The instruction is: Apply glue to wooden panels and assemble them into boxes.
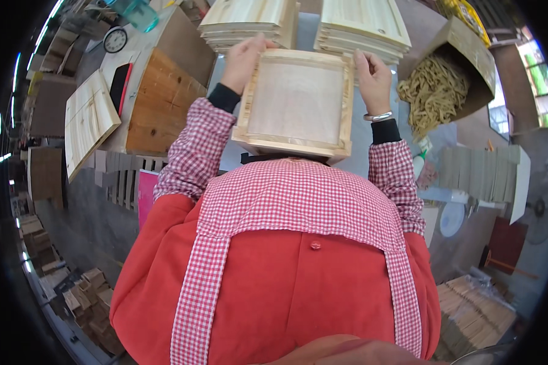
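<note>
A square, pale wooden box [293, 143] lies in front of me close to my apron, with a smooth light panel framed by its raised rim. My left hand [243, 66] is closed at its far left corner, fingers bent over the edge. At the far right corner, my right hand [373, 82] is curled against the side, thumb up by the rim. The fingertips of both hands are partly hidden. Just beyond the box are two stacks of thin wooden panels, one on the left [246, 15] and one on the right [364, 24].
On the right, a cardboard box [478, 58] lies tipped with tan strips [435, 88] spilling out. Nearer are a stack of grey-green sheets [478, 173] and a small bottle [418, 163]. At left stand a wooden cabinet [164, 103], a leaning panel [88, 125] and a round clock [115, 39].
</note>
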A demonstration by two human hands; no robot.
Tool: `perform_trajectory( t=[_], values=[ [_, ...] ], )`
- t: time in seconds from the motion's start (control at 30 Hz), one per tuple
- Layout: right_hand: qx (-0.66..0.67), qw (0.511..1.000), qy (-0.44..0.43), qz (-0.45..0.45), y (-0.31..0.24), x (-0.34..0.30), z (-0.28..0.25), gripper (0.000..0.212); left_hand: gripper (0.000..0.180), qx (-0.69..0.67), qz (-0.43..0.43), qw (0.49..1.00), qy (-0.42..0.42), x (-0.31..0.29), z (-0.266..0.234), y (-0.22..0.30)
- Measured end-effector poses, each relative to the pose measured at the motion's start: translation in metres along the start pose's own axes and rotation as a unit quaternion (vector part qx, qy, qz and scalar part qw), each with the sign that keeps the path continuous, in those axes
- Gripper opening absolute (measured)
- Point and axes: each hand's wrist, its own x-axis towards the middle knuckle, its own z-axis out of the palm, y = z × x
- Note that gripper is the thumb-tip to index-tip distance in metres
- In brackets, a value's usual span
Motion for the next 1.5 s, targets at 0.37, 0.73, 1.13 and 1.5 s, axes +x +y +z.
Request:
perform_trajectory(
  t=[0.37, 0.73, 1.13, 1.5],
  values=[
    [0.051, 0.997, 0.057, -0.020, 0.005, -0.018, 0.010, 0.025, 0.038, -0.053, -0.027, 0.995, -0.075, 0.007, 0.011, -0.027],
    [-0.080, 0.991, 0.015, -0.104, 0.025, 0.009, 0.018, 0.022, 0.039, -0.009, 0.026, 0.999, -0.035, 0.017, 0.000, -0.018],
    [0.062, 0.990, 0.095, 0.080, -0.031, -0.066, 0.015, 0.024, 0.037, -0.056, 0.050, 0.950, 0.302, -0.057, 0.003, -0.009],
    [0.038, 0.998, 0.027, -0.030, 0.022, -0.010, 0.010, 0.030, 0.034, 0.028, -0.032, 0.993, 0.109, -0.099, -0.008, 0.019]
  ],
)
